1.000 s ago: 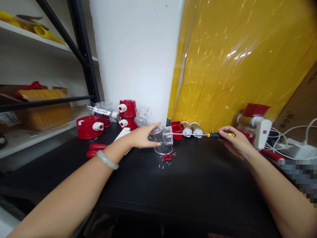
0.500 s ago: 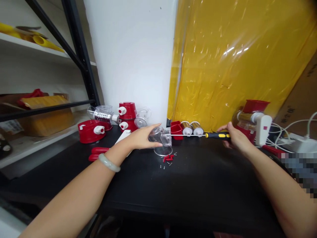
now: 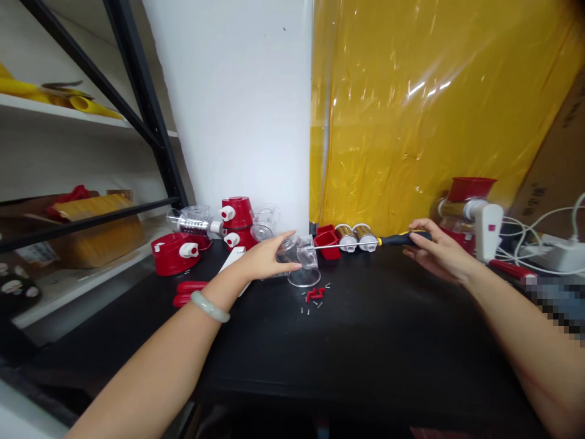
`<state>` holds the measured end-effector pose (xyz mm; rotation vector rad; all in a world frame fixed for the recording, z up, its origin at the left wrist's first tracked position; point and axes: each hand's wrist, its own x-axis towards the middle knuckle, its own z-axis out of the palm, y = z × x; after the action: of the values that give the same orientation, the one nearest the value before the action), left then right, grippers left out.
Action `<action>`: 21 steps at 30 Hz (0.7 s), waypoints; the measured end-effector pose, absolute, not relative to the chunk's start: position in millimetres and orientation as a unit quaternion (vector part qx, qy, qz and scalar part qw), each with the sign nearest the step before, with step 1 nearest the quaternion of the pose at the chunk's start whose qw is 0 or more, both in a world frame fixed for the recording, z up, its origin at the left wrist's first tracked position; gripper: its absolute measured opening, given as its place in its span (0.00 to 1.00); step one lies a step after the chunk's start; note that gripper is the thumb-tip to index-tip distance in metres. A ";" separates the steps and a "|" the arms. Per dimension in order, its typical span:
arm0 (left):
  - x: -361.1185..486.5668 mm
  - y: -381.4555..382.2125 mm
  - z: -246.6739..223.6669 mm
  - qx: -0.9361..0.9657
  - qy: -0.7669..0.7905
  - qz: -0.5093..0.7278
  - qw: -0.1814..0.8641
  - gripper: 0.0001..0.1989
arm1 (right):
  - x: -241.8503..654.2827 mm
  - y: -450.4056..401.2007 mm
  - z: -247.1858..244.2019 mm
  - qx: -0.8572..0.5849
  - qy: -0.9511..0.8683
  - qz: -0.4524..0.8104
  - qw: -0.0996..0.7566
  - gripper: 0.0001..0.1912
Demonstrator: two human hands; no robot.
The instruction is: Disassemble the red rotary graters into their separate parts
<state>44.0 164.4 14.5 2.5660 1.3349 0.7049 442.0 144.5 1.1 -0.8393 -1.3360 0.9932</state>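
My left hand (image 3: 269,257) is closed round a clear plastic housing (image 3: 307,255), which lies on its side over the black table (image 3: 365,341). In my right hand (image 3: 434,250) is the dark handle of a screwdriver (image 3: 398,239) with yellow marks. Its long shaft runs level to the left, and the tip meets the right side of the clear housing; whether it sits in a screw is too small to tell. Below the housing lie small red plastic parts (image 3: 315,294) with several loose screws (image 3: 319,305) around them.
Red bases (image 3: 176,253) and clear parts stand at the back left. Red handles (image 3: 189,292) lie by my left wrist. Two grater drums (image 3: 355,238) and a red pusher (image 3: 328,242) sit behind the screwdriver. An assembled rotary grater (image 3: 470,213) and white cables (image 3: 521,244) are at right.
My right hand has shifted its fingers on the screwdriver handle, which has turned and tilted slightly up. The left hand keeps its hold on the housing. The whole view has shifted a little.
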 end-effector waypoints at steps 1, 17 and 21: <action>44.0 164.3 14.6 0.859 0.445 0.237 0.083 0.47 | 441.8 144.4 1.4 -0.359 -0.580 0.429 0.593 0.18; 45.0 160.5 17.4 0.868 0.436 0.230 0.067 0.46 | 436.2 140.5 5.0 -0.338 -0.535 0.466 0.619 0.14; 45.7 160.2 18.1 0.867 0.439 0.226 0.063 0.46 | 435.7 147.0 0.9 -0.433 -0.524 0.436 0.589 0.23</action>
<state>45.7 160.2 18.1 2.6218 1.3259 0.6836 435.7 147.0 0.9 -1.0092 -1.2198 1.0155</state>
